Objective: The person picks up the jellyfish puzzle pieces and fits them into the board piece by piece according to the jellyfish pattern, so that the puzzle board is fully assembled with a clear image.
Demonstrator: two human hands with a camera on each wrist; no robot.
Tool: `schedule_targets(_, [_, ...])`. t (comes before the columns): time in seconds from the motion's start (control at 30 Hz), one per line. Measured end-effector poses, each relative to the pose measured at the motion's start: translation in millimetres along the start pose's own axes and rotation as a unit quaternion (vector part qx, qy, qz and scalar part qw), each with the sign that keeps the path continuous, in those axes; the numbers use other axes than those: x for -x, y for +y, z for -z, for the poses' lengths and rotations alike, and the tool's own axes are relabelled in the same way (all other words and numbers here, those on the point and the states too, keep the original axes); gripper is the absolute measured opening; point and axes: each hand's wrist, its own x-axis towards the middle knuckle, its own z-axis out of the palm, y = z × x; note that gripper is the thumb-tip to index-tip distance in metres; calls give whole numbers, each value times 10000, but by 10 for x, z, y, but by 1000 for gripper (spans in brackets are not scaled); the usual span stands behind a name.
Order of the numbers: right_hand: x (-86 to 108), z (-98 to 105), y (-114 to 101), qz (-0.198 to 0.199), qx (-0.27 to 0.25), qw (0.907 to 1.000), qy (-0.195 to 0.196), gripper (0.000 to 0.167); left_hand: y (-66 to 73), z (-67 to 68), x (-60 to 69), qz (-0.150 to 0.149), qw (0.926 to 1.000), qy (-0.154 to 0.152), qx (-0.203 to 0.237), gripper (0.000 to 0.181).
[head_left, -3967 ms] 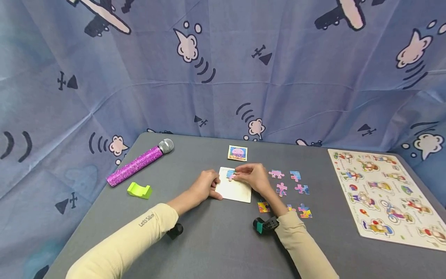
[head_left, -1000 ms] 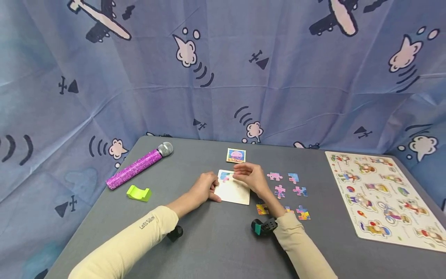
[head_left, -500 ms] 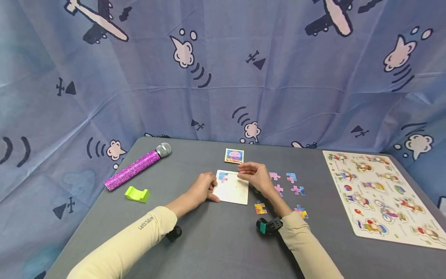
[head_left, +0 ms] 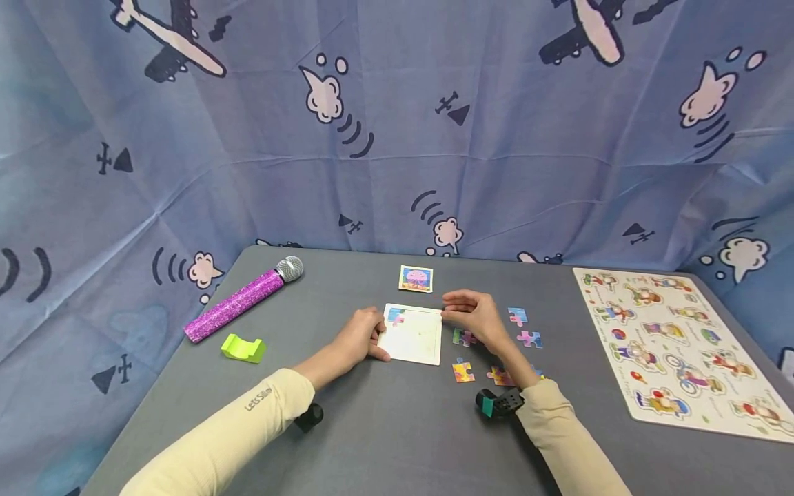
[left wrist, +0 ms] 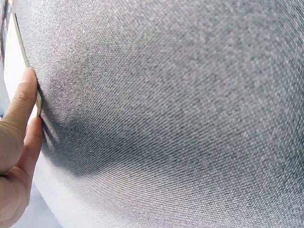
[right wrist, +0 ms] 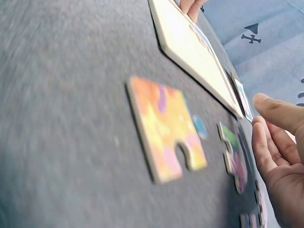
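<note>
My left hand (head_left: 361, 337) holds the left edge of a pale square puzzle board (head_left: 414, 343); in the left wrist view thumb and finger (left wrist: 28, 90) meet at its corner. A blue-and-pink jigsaw piece (head_left: 395, 316) lies in the board's far left corner. Past the board's right edge, my right hand (head_left: 476, 318) hovers with bent, relaxed fingers and nothing visible between them. Below and beside it lie a yellow-orange piece (right wrist: 164, 135), a green-and-pink piece (right wrist: 232, 154), an orange piece (head_left: 499, 376), a blue piece (head_left: 517, 316) and a pink-blue piece (head_left: 528, 338). The hand and wrist hide others.
A small picture card (head_left: 415, 279) with a pink sea creature lies behind the board. At left are a glittery purple microphone (head_left: 242, 301) and a lime-green holder (head_left: 243, 348). A large picture board (head_left: 676, 351) covers the table's right side. Patterned cloth (head_left: 384, 138) hangs behind.
Four seconds ago my right hand held the blue-and-pink piece over the board. That piece now lies in the far left corner, and the hand has moved right, over the loose pieces. The left hand stays.
</note>
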Motion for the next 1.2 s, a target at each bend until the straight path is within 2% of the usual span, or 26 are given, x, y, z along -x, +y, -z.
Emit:
schedule_targets(0.37, [47, 259, 55, -36, 343, 9994, -75, 36, -10, -1, -3, 35, 10000, 0, -48, 45])
schedule_targets(0.67, [86, 564, 76, 187, 734, 9960, -482, 38, -11, -4, 6, -7, 10000, 57, 20, 46])
schedule_targets(0.93, [62, 807, 118, 249, 1582, 9840, -775, 38, -38, -12, 4, -110, 9999, 68, 37, 46])
schedule_targets(1.2, [18, 853, 130, 77, 2201, 9716, -870, 31, -9, 15, 9, -188, 9998, 35, -11, 46])
